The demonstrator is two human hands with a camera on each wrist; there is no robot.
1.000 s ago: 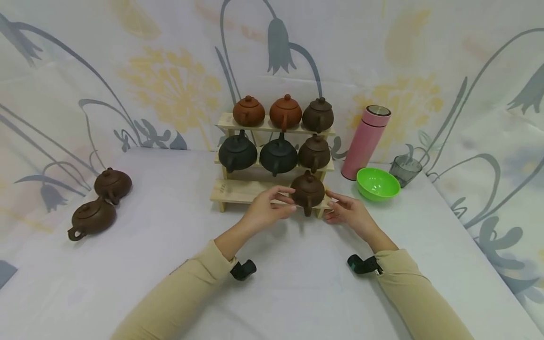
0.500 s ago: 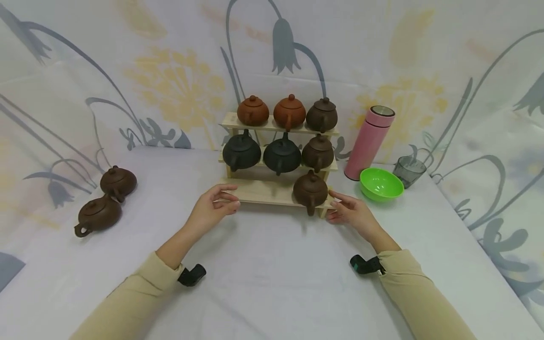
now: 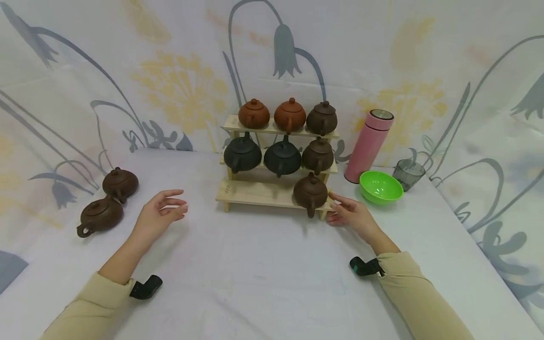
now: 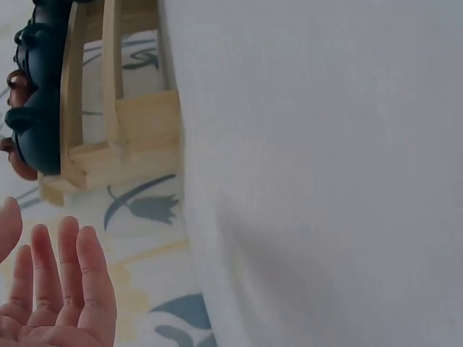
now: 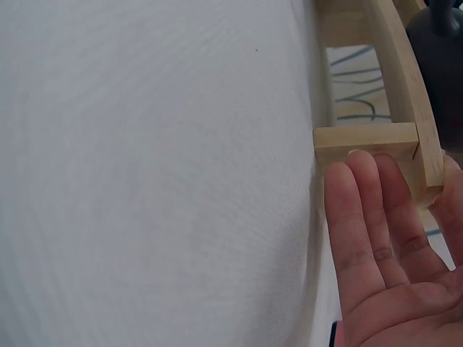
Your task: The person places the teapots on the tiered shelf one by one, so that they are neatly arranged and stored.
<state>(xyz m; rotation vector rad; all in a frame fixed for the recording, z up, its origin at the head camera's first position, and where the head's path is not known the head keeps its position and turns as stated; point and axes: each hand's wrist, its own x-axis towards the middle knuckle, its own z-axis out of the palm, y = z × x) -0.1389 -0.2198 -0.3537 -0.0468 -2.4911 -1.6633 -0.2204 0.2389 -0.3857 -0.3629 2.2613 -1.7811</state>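
My left hand [image 3: 159, 215] is held above the white cloth, fingers apart and nothing in it. Two brown teapots [image 3: 120, 183] lie further left of it, one in front of the other. Fingers of my right hand [image 3: 352, 215] touch the right end of a three-tier wooden stand [image 3: 259, 194]. In the right wrist view they lie straight along the stand's leg [image 5: 365, 137], thumb beside the board end. A brown teapot [image 3: 310, 191] sits at the right of the lowest tier. Black teapots [image 3: 242, 153] and a brown one fill the middle tier; reddish teapots [image 3: 254, 114] and a dark one stand on top.
Behind and right of the stand is a pink thermos flask [image 3: 369, 146]. A green bowl [image 3: 381, 187] and a grey see-through cup [image 3: 408, 174] stand near it. A flower-patterned cloth [image 3: 182, 94] hangs behind. The table bears a white cloth [image 3: 263, 278].
My left hand has moved left, away from the brown teapot on the lowest tier, towards the two teapots at the left. The right hand stays at the stand's right end.
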